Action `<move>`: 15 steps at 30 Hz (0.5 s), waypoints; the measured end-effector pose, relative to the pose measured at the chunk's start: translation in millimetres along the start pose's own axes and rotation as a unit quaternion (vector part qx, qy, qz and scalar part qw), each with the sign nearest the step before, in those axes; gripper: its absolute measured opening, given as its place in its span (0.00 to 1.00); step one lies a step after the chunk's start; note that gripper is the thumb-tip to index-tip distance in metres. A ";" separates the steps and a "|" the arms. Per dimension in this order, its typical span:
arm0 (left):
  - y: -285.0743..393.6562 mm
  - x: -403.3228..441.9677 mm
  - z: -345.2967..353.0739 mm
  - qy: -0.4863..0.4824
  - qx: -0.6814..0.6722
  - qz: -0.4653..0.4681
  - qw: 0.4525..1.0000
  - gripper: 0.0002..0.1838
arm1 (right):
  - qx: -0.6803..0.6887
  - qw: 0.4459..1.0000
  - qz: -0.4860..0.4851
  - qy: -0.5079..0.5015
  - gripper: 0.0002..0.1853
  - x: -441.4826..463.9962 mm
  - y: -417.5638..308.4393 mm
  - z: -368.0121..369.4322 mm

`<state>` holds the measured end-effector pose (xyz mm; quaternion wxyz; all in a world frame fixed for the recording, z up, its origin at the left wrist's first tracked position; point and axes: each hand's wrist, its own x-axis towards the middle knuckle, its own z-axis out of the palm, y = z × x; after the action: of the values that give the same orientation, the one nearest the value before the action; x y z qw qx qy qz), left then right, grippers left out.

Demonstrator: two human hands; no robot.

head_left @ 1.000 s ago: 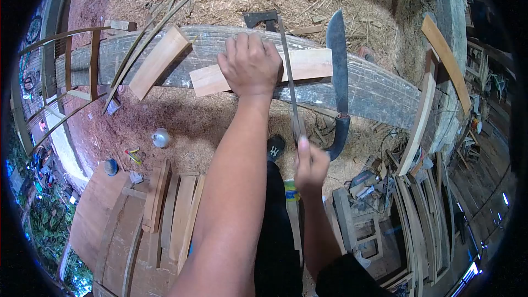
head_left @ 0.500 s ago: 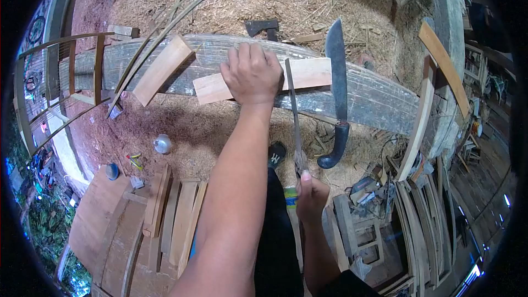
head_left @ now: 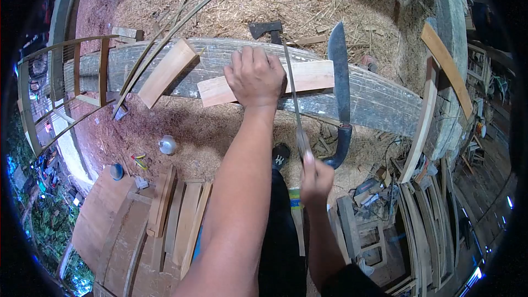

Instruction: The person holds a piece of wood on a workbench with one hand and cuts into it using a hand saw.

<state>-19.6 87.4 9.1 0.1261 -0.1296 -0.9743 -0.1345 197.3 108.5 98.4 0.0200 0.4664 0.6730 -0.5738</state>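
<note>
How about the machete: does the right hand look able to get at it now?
Probably yes, though not at once: the right hand is closed around a long narrow tool and likely must release it first. The machete lies close by, its handle nearest, and nothing seems to rest on it.

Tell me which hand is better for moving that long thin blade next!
Probably the right hand: it is closed around the near end of the long thin blade. The left hand is on the pale board, seemingly steadying it.
</note>
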 end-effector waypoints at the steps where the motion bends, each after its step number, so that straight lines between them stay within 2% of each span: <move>1: 0.0 -0.3 -0.3 0.001 0.002 -0.002 1.000 0.08 | -0.004 1.000 -0.015 0.001 0.25 14.9 -7.1 6.9; 5: -0.6 0.3 0.1 -0.006 0.005 -0.008 1.000 0.08 | 0.048 0.998 0.030 -0.002 0.26 4.2 -8.5 2.7; 8: 1.2 -0.2 1.7 -0.016 0.007 -0.004 1.000 0.07 | 0.089 0.996 0.014 0.009 0.27 -50.6 33.7 -11.5; 12: -0.6 -1.3 1.0 -0.017 0.018 0.003 1.000 0.07 | -0.003 1.000 0.002 -0.005 0.26 8.8 -13.5 0.8; 15: -1.3 -2.0 1.1 -0.011 0.014 0.006 1.000 0.08 | 0.005 1.000 0.002 0.008 0.26 28.8 -20.6 15.8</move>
<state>-18.4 86.1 7.2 0.1175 -0.1347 -0.9767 -0.1186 159.7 115.3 92.3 0.0138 0.4724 0.6695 -0.5731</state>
